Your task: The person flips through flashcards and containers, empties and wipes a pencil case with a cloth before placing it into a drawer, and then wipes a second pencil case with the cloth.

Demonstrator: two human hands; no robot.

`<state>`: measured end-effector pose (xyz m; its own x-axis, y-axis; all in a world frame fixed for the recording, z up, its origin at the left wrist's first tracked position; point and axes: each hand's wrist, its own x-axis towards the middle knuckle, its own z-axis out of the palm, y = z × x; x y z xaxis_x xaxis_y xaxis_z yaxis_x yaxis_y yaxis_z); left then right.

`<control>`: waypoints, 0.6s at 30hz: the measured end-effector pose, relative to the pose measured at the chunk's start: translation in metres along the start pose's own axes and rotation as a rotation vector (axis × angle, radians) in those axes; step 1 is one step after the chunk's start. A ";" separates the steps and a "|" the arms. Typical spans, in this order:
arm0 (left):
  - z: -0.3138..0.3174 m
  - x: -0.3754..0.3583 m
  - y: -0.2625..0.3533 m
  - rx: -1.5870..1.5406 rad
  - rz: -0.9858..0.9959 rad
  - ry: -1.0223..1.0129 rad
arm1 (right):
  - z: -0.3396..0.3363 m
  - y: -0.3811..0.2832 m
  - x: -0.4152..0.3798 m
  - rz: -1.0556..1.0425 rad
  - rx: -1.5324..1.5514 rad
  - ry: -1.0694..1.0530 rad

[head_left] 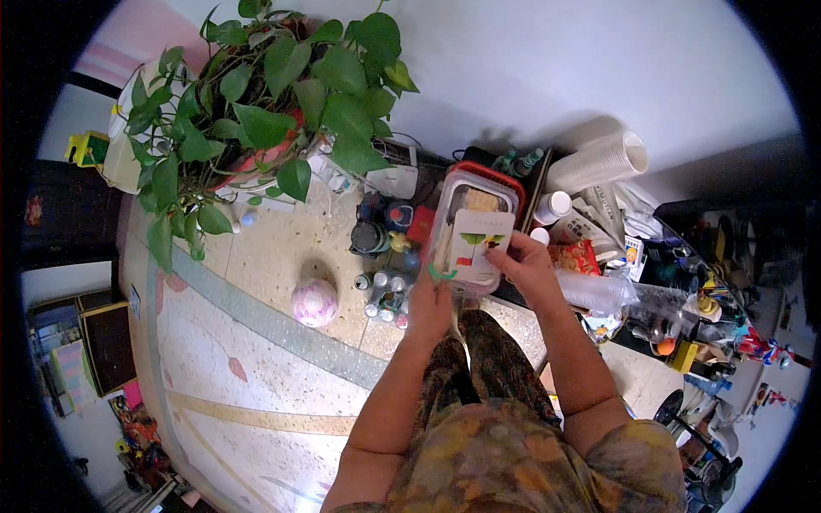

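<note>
**Clear container (448, 205) sitting left of the white cup stack (594, 164), in hand**

Left hand (430, 299) is clamping container's near end. Right hand (526, 263) is laying its thumb on the white card (481, 224) over it; can't tell if fingers are closing. Red rim (489, 169) is showing behind container. Pink-white ball (315, 303) is resting farther left of stack.

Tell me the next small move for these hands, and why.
I'd try easing the white card up off the box with the right hand, the left hand bracing the box: the right hand is at the card's edge, the card covers part of the box, and the left hand supports its near side.
</note>
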<state>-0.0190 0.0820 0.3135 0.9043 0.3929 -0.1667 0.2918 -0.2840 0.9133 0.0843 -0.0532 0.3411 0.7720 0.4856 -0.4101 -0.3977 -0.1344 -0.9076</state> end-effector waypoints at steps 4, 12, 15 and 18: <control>-0.005 -0.004 0.000 0.026 -0.148 -0.085 | 0.000 -0.003 -0.003 -0.098 -0.107 0.099; 0.009 -0.015 0.011 -0.765 -0.326 -0.072 | 0.010 0.024 -0.004 0.196 0.200 0.103; 0.010 -0.015 0.013 -0.808 -0.374 -0.076 | 0.015 0.034 -0.007 0.257 0.317 0.107; 0.009 -0.015 0.016 -0.818 -0.405 -0.100 | 0.023 0.031 -0.010 0.278 0.360 0.122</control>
<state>-0.0249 0.0636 0.3274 0.8152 0.2390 -0.5276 0.3153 0.5811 0.7503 0.0530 -0.0426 0.3192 0.6561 0.3653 -0.6603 -0.7276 0.0740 -0.6820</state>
